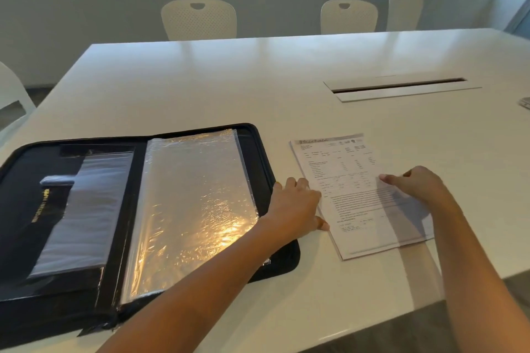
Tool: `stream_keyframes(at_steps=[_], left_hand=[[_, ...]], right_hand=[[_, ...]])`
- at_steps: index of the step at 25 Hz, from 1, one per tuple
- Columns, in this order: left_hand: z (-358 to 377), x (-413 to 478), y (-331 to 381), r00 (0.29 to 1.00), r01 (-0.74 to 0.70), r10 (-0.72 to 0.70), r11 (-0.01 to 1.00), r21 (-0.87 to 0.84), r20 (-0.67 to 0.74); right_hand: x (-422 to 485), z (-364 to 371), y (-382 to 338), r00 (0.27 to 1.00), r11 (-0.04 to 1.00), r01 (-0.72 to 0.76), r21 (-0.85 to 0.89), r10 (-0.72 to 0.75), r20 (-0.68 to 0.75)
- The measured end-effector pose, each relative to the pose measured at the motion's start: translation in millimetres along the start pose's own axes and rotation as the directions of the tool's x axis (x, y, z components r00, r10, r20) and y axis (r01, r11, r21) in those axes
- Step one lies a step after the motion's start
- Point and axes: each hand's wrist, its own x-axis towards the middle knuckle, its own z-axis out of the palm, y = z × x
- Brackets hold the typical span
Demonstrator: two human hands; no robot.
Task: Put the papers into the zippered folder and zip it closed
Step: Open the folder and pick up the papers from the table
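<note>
Fingers (295, 185) of the left hand (295, 206) lie loosely spread and flat on the left edge of the papers (344, 180), thumb tip touching the sheet's near-left margin, while the right hand (418, 186) rests on the right side with its fingers curled, index pointing toward nine o'clock; neither is pinching the sheets yet. These papers, a thin printed stack, lie flat on the white counter (258, 80) just beside the folder (137, 209), at its three o'clock. Lying open, the black folder shows clear plastic sleeves (195, 203) on its right half and a pocket on its left, where gold lettering appears to read "IMPORTANT PAPER". Print on the papers is too small to read. Gathering the stack looks like the step in hand; next the sheets need lifting by an edge and carrying toward nine o'clock onto the sleeves, squared inside the zip track so nothing catches. Pale chairs (199, 18) stand at twelve o'clock.
</note>
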Motion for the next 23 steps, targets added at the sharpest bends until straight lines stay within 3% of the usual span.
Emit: stream_keyframes(at_steps=[9,12,14,16,18,21,23], left_hand=[[0,5,-3,1.0,0.027,-0.028,0.999,-0.038,-0.009],[-5,10,-6,1.0,0.023,-0.024,0.996,-0.088,-0.018],[-10,16,-10,0.991,0.057,-0.082,0.972,-0.229,-0.103],[-15,23,-11,0.962,0.125,-0.224,0.869,-0.479,-0.155],[-23,31,-9,0.946,0.127,-0.306,0.654,-0.746,-0.107],[-41,40,1,0.957,-0.127,-0.214,0.293,-0.948,-0.194],[-57,42,11,0.922,-0.258,-0.25,0.176,-0.95,-0.296]], right_hand=[[19,-16,8,0.986,0.951,0.024,0.309,-0.075,0.152],[14,-14,22,0.978,0.845,0.068,0.53,-0.161,0.13],[10,-14,31,0.969,0.731,0.11,0.674,-0.23,0.092],[7,-14,37,0.951,0.599,0.136,0.789,-0.303,0.066],[8,-15,39,0.932,0.459,0.163,0.874,-0.363,0.017],[4,-14,26,0.899,0.262,0.211,0.942,-0.431,-0.082],[3,-17,14,0.872,0.159,0.263,0.951,-0.461,-0.164]])
